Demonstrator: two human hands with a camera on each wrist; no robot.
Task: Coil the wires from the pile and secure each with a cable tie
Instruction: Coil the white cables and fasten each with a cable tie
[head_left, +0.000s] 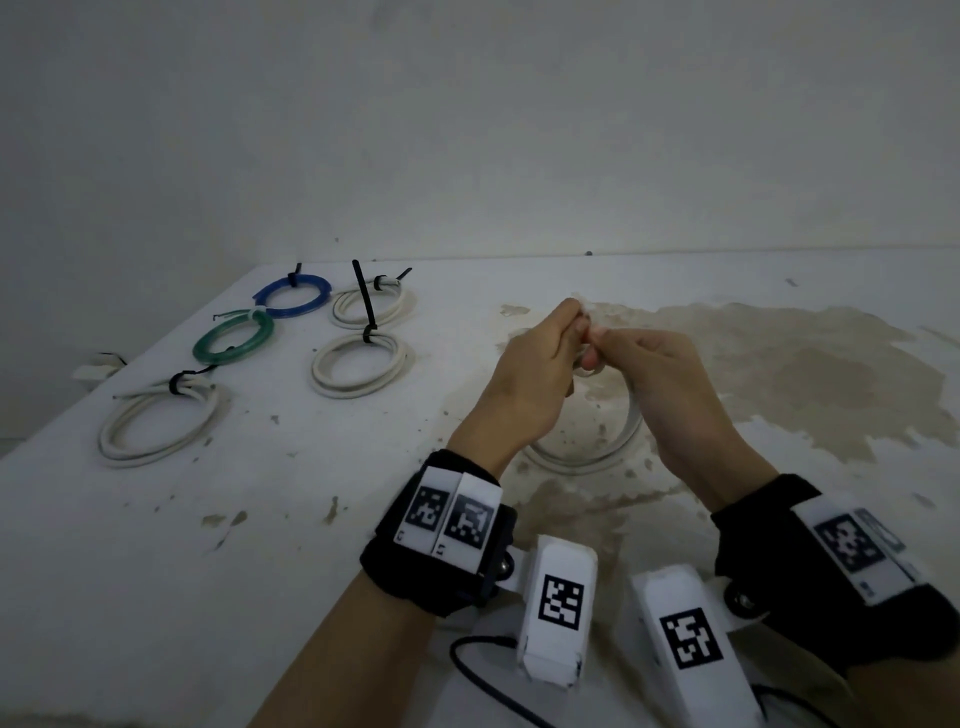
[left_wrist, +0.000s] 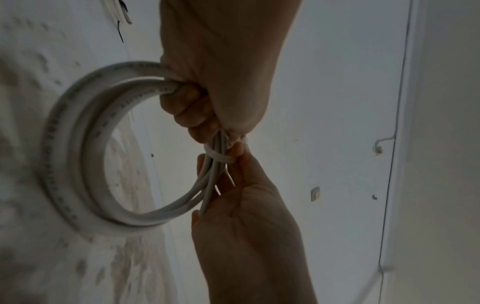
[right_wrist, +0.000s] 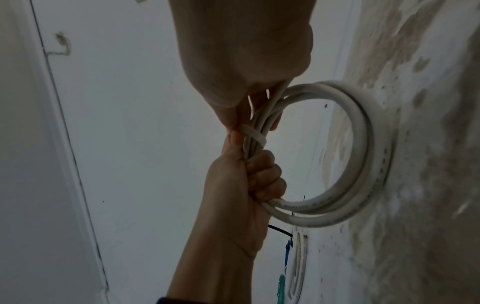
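A white wire coil (head_left: 582, 460) of several loops hangs upright over the middle of the table, its bottom near the surface. My left hand (head_left: 569, 325) grips the top of the coil (left_wrist: 78, 144) in a fist. A white cable tie (left_wrist: 221, 158) is wrapped round the gathered strands just past that fist. My right hand (head_left: 592, 358) meets the left one and pinches the cable tie (right_wrist: 255, 136) between thumb and finger, with its other fingers behind the strands. In the head view the tie is hidden by the hands.
Five tied coils lie at the back left: blue (head_left: 292, 297), green (head_left: 234, 338), and three white ones (head_left: 370, 306) (head_left: 361, 366) (head_left: 158, 423). A black cable tie tail (head_left: 363, 299) sticks up between two. A brown stain (head_left: 779, 374) covers the table's right. A wall stands close behind.
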